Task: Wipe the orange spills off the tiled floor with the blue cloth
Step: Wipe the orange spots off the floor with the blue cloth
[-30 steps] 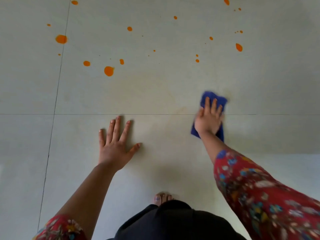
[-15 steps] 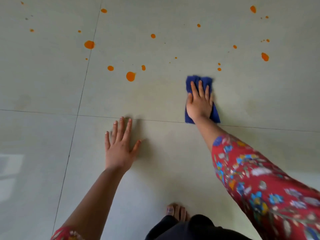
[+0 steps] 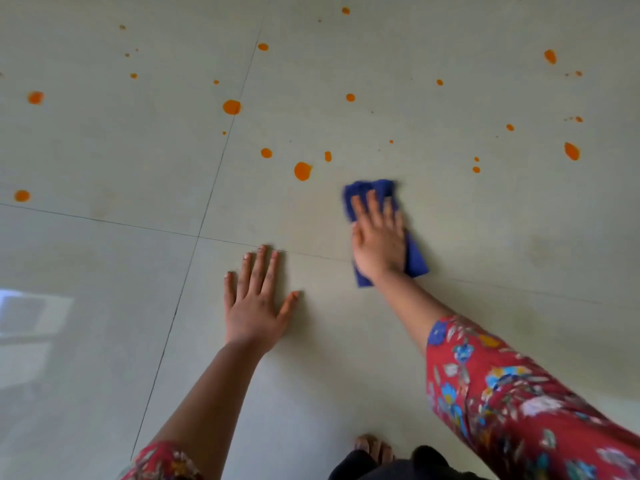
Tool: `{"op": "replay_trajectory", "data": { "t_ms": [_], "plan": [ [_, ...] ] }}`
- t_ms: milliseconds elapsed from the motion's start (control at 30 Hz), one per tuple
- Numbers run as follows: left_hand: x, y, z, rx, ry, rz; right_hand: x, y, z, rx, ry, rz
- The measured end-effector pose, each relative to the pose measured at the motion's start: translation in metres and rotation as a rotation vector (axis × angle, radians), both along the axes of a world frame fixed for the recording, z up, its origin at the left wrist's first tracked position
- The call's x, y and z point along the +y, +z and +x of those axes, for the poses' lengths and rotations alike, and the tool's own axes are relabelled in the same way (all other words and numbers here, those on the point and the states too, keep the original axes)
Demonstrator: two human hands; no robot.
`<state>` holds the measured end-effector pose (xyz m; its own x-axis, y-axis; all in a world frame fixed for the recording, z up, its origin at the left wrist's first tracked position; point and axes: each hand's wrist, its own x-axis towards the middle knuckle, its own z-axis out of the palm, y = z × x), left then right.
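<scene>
Head view. The right hand (image 3: pixel 379 240) lies flat on the blue cloth (image 3: pixel 372 189), fingers straight and slightly spread, palm pressing down. It does not clamp the cloth. This flat hold likely spreads pressure across the fabric so that it slides under load. The cloth is folded into a pad and rests on the tiled floor (image 3: pixel 104 161). Its near end crosses a grout line (image 3: pixel 311 253) and its far edge projects beyond the fingertips. The cloth and hand appear blurred, which is consistent with a wiping stroke in progress.

The left hand (image 3: pixel 254 306) is planted on the floor beside the right, fingers extended and thumb apart, holding nothing. It probably serves as a brace for the forward lean.

The orange spills are scattered across the tiles beyond both hands. The nearest large drop (image 3: pixel 302 171) sits just ahead and left of the cloth, apart from it. The tile area around the hands shows no drops, only faint smearing. Judged from this, most of the task remains.

A floral sleeve (image 3: pixel 519 403) covers the right forearm. A bare foot (image 3: pixel 374 446) shows at the lower edge.
</scene>
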<state>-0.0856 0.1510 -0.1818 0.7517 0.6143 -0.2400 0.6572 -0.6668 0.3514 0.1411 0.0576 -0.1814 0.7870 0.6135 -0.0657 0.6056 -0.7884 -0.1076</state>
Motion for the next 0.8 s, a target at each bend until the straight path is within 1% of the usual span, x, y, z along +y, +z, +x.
{"op": "replay_trajectory", "data": {
  "t_ms": [33, 100, 133, 167, 200, 267, 333, 367, 400, 433, 500, 567, 600, 633, 667, 733, 800],
  "plan": [
    [0.001, 0.001, 0.000, -0.001, 0.005, -0.005, 0.006, -0.002, -0.024, -0.010, 0.174, 0.003],
    [0.002, 0.003, -0.002, -0.016, -0.012, -0.025, -0.031, -0.007, -0.062, 0.012, 0.492, -0.009],
    [0.004, 0.005, -0.005, -0.033, -0.017, -0.027, -0.060, -0.006, -0.067, 0.036, 0.574, -0.017],
    [0.006, 0.007, -0.008, -0.047, -0.013, -0.038, -0.090, -0.003, -0.060, 0.049, 0.590, -0.026],
    [0.007, 0.009, -0.012, -0.056, 0.012, -0.049, -0.111, -0.001, -0.044, 0.028, 0.547, -0.031],
    [0.005, 0.014, -0.022, -0.080, 0.097, -0.059, -0.119, 0.005, -0.006, 0.021, 0.315, -0.040],
    [0.002, 0.020, -0.030, -0.074, 0.152, -0.064, -0.073, 0.008, 0.007, 0.012, 0.156, -0.008],
    [0.002, 0.022, -0.033, -0.063, 0.154, -0.068, -0.040, 0.007, -0.002, 0.022, 0.144, 0.011],
    [0.003, 0.024, -0.035, -0.053, 0.149, -0.069, -0.010, 0.006, -0.021, 0.045, 0.177, 0.015],
    [0.005, 0.028, -0.038, -0.045, 0.145, -0.066, 0.010, 0.002, -0.046, 0.055, 0.257, 0.028],
    [0.016, 0.042, -0.043, 0.009, 0.087, 0.000, 0.013, -0.005, -0.100, 0.075, 0.540, 0.043],
    [0.033, 0.057, -0.055, 0.096, -0.069, 0.094, -0.023, -0.006, -0.127, 0.132, 0.819, 0.026],
    [0.041, 0.064, -0.062, 0.134, -0.134, 0.111, -0.041, -0.005, -0.121, 0.142, 0.888, 0.000],
    [0.049, 0.073, -0.071, 0.164, -0.174, 0.121, -0.049, -0.004, -0.102, 0.143, 0.900, -0.004],
    [0.058, 0.081, -0.079, 0.204, -0.219, 0.130, -0.048, -0.004, -0.082, 0.127, 0.840, -0.005],
    [0.075, 0.101, -0.092, 0.336, -0.315, 0.152, -0.018, 0.003, -0.051, 0.095, 0.641, 0.005],
    [0.090, 0.123, -0.097, 0.467, -0.406, 0.182, 0.028, 0.011, -0.055, 0.141, 0.514, 0.015]
  ]
}}
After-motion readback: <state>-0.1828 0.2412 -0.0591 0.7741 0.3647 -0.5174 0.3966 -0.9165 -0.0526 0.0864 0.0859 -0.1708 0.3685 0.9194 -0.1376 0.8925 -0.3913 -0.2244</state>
